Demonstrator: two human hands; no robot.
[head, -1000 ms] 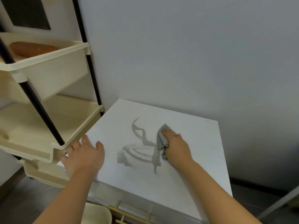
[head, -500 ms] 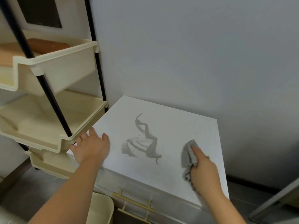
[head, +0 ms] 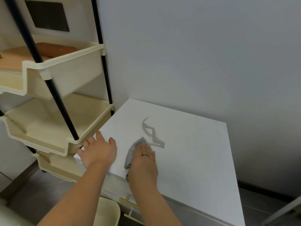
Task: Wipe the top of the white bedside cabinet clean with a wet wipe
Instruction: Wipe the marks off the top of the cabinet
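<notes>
Head camera: pressed the grey wet wipe (head: 136, 148) onto the white cabinet top (head: 195, 154) with the right hand (head: 144, 163), fingers straight and flat, ring on one finger, toward 7 o'clock of the surface. Rested the left hand (head: 97, 151), open and spread, at the 9 o'clock corner, touching the cream rack (head: 65, 74). Showed a grey smear (head: 152, 133) just at 1 o'clock from the wipe. Had bare white surface from there to the 3 o'clock edge; met the wall (head: 195, 54) at 12 o'clock. Hid the right thumb and much of the wipe beneath the palm. Cut off the cream bin (head: 108, 212) and the cabinet's front at 6 o'clock.
</notes>
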